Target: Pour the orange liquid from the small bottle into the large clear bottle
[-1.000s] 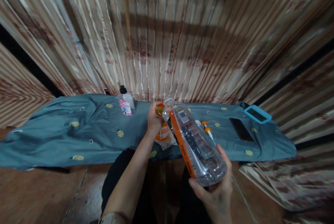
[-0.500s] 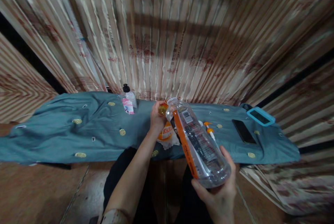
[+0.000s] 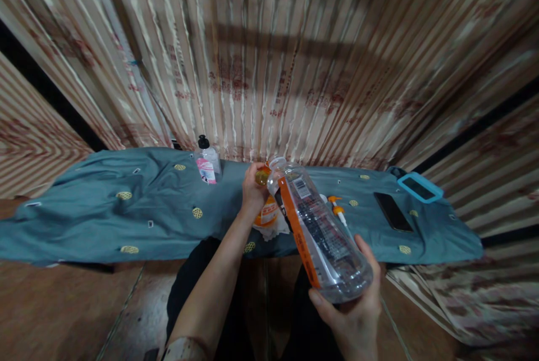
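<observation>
One clear, orange-striped bottle (image 3: 326, 237) tilts in the curled right hand (image 3: 357, 313); the left hand (image 3: 251, 197) clasps an amber bottle (image 3: 262, 177).

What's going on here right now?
A person holds a large clear plastic bottle aslant, the right hand gripping it by its base. The left hand grips an amber container close beside the clear bottle's neck; whether the two touch is unclear. On the blue-green cloth, an orange-and-white dispenser pump lies loose, a black phone lies to its right, and a pink-labelled bottle with a black top stands to the left.
</observation>
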Tool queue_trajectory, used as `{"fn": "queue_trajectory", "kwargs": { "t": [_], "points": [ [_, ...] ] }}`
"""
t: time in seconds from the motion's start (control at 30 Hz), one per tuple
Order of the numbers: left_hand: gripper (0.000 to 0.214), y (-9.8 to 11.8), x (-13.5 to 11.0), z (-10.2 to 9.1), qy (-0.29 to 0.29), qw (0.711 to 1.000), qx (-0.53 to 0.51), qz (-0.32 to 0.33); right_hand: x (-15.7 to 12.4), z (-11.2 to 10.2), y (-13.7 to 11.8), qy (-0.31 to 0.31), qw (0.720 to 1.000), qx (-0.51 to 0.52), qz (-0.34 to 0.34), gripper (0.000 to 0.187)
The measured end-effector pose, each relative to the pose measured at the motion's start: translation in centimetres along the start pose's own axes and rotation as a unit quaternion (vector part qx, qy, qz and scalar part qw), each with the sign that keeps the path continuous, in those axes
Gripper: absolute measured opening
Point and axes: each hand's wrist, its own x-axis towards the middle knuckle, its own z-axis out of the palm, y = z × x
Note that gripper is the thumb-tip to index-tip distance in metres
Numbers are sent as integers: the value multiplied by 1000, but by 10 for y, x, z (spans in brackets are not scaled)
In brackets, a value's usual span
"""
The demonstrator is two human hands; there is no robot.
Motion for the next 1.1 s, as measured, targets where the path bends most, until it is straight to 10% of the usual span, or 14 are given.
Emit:
{"fn": "queue_trajectory", "kwargs": {
  "t": [1.1],
  "points": [
    [34, 5, -1, 0, 0, 1000, 12, -13, -2, -3, -2, 4, 1000, 13, 8, 107]
  ]
}}
